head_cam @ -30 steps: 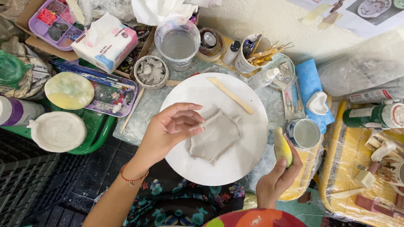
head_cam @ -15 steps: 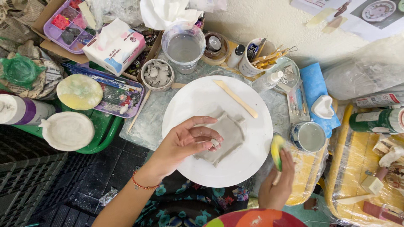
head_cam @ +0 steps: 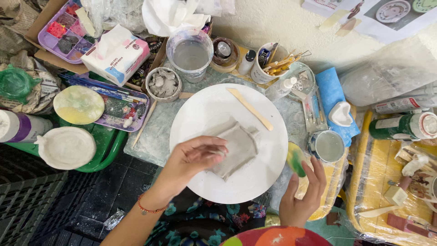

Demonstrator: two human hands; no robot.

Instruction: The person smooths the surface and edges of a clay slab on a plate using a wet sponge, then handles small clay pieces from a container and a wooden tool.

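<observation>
Two hands, left hand (head_cam: 193,159) on clay slab (head_cam: 236,148), right hand (head_cam: 302,198) perhaps gripping sponge (head_cam: 296,159)

head cam, straight down, close over white plate (head_cam: 255,187).

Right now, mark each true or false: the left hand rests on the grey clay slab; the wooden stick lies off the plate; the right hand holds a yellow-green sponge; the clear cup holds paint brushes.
1. The left hand rests on the flat grey clay slab: true.
2. The flat wooden stick lies off the round white plate: false, it lies on the plate's upper part.
3. The right hand holds a yellow-green sponge: true.
4. The clear plastic cup holds paint brushes: false, it holds cloudy water.
</observation>
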